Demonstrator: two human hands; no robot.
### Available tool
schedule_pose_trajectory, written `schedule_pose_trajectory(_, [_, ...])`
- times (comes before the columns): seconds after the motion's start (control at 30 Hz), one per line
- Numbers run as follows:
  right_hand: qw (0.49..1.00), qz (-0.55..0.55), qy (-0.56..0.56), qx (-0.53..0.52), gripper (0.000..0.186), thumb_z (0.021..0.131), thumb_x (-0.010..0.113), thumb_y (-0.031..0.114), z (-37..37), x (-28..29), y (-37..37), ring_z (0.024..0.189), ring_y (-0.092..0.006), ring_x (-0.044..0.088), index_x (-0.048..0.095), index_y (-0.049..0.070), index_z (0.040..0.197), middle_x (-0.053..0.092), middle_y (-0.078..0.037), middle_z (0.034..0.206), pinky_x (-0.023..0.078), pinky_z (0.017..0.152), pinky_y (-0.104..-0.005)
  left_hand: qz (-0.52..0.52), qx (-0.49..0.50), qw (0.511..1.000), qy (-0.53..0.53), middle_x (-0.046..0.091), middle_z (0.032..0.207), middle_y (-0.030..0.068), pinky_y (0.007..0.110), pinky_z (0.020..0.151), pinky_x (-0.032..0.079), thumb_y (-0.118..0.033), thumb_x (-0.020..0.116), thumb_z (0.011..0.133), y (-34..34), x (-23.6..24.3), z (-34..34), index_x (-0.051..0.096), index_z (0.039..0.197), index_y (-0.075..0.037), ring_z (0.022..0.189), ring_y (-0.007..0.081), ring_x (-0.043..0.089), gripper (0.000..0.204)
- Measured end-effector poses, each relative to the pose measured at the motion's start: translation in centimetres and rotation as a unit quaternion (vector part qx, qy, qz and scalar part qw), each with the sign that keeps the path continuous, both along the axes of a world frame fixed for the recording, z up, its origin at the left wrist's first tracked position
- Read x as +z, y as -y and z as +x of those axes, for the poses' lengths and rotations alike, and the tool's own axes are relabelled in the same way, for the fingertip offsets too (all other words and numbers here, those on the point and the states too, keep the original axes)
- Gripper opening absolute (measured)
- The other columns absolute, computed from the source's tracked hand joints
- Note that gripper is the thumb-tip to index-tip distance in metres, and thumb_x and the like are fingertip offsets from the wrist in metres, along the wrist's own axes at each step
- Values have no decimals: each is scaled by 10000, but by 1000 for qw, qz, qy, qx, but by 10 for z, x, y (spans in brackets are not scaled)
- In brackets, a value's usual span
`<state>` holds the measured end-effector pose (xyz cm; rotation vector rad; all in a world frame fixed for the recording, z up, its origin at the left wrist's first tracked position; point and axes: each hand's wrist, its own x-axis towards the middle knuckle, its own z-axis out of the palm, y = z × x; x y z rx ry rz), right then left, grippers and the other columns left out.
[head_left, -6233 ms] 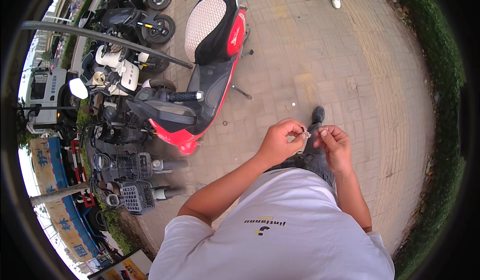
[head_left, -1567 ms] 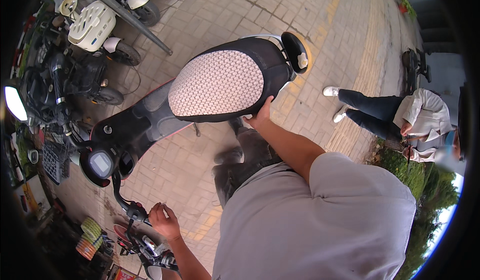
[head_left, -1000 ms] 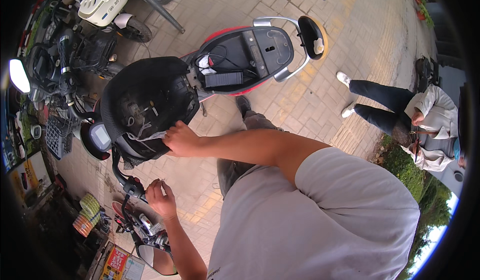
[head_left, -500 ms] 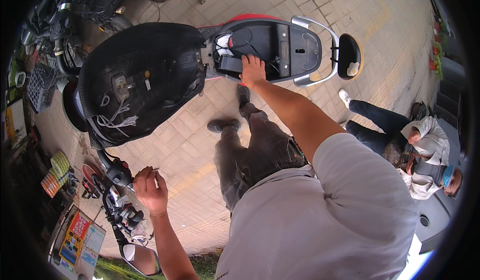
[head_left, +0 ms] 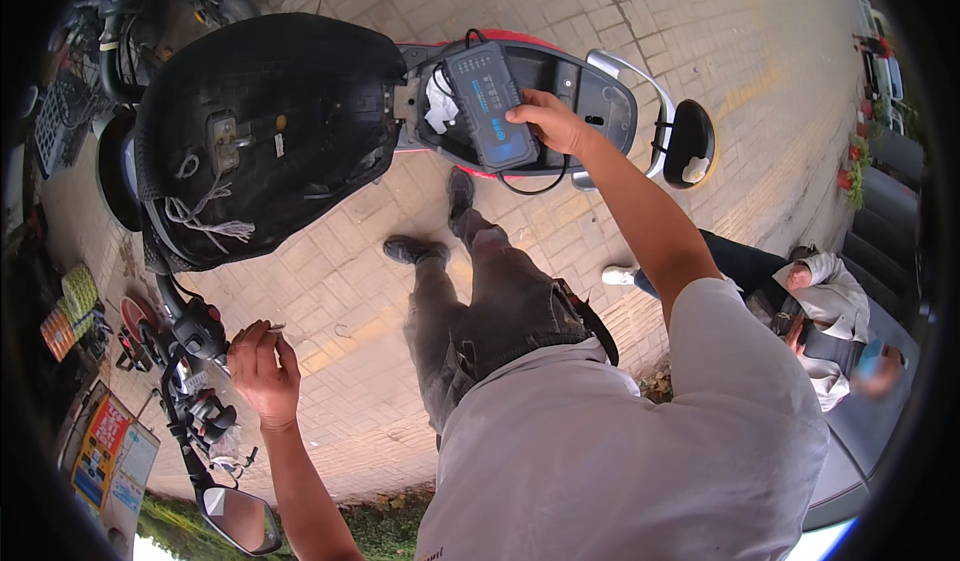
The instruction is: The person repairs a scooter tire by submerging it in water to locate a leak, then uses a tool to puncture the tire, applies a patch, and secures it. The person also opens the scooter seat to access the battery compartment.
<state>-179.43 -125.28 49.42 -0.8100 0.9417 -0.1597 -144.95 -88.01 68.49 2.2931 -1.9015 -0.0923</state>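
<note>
My right hand grips one side of a black battery charger with blue markings, thumb on its top face. The charger is held over the open under-seat compartment of a red scooter, with black cable looping from its ends. Crumpled white paper or plastic lies in the compartment beside it. To the left is the raised black seat, its underside and latch showing. Near the scooter's handlebar, my left hand is raised with fingers closed on a small pale stick, like a cigarette.
A silver grab rail and padded backrest stand at the scooter's rear. A seated person is at the right. A handlebar mirror is at lower left, with other scooters at upper left. Paving lies underfoot.
My right hand has lifted the charger up out of the compartment and turned its marked face into view. The cable has come up with it. My left hand still holds the small stick.
</note>
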Motion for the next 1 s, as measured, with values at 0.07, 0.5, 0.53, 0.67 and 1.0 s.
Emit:
schedule_pose_trajectory(0.07, [996, 51, 52, -52, 513, 820, 700, 132, -13, 42, -5, 1062, -195, 630, 519, -33, 1270, 628, -102, 1188, 500, 967, -349, -12, 0, 1000, -3, 656, 1017, 84, 410, 841, 498, 38, 676, 764, -1, -2, 0, 622, 917, -41, 941, 293, 645, 180])
schedule_pose_trajectory(0.5, [557, -641, -525, 66, 817, 629, 843, 218, -133, 14, -34, 1215, -357, 560, 459, 41, 1328, 512, -150, 1407, 489, 956, -448, -19, -25, 999, 10, 664, 1023, 99, 418, 814, 482, 24, 652, 823, -3, -6, 2, 632, 939, -32, 925, 301, 626, 130])
schedule_pose_trajectory(0.53, [581, -615, -525, 87, 751, 665, 815, 183, -137, -4, -40, 1289, -323, 503, 481, 65, 1328, 458, -125, 1467, 466, 988, -465, -12, -28, 999, 16, 664, 1022, 101, 419, 813, 482, 21, 653, 827, -4, -6, 3, 631, 939, -32, 925, 303, 625, 126])
schedule_pose_trajectory(0.67, [522, -670, -518, 105, 759, 700, 787, 113, -131, -40, -75, 1355, -344, 427, 467, 70, 1387, 384, -147, 1522, 435, 1052, -426, 6, -35, 999, 28, 666, 1030, 107, 421, 802, 488, 7, 647, 858, -4, -5, 2, 632, 942, -27, 934, 309, 624, 92])
schedule_pose_trajectory(1.0, [680, -486, -519, 178, 888, 734, 772, 143, -155, -24, -78, 1357, -309, 414, 333, 224, 1502, 417, -126, 1471, 334, 1086, -482, 9, -28, 999, 37, 680, 1028, 98, 413, 785, 504, -1, 643, 875, -4, -6, 3, 641, 936, -37, 916, 294, 638, 71])
